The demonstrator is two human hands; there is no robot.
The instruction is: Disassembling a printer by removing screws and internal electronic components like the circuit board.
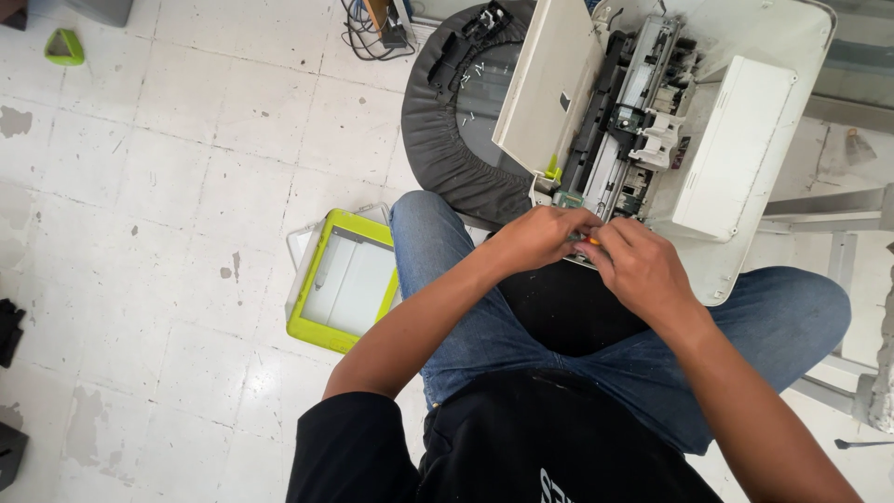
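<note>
Head view, looking down on a seated person's lap. A white tiled floor [168, 186] is seen on the left, on which a flat scanner lid with a lime-green frame [343, 279] lies just beside the person's left knee. A small green triangular piece [63, 47] is found at the upper left, well apart from everything else. A round dark stool seat [447, 140] stands beyond the knees, with black plastic parts [466, 42] and small scattered bits lying on it; a bundle of cables [372, 37] is visible behind it. A grey metal frame [838, 214] is seen at the right edge.

An opened white printer [736, 149] is propped at the person's knees, its pale cover panel [545, 88] raised and tilted to the left, so that the inner mechanism [633, 121] is exposed. No label can be made out on it.

Both hands are brought together at the printer's near edge. The left hand [535, 237] is curled, its fingers closed near the edge. The right hand [643, 270] is likewise curled, and a small orange object [592, 241] is glimpsed between the two hands; which hand pinches it cannot be told.
</note>
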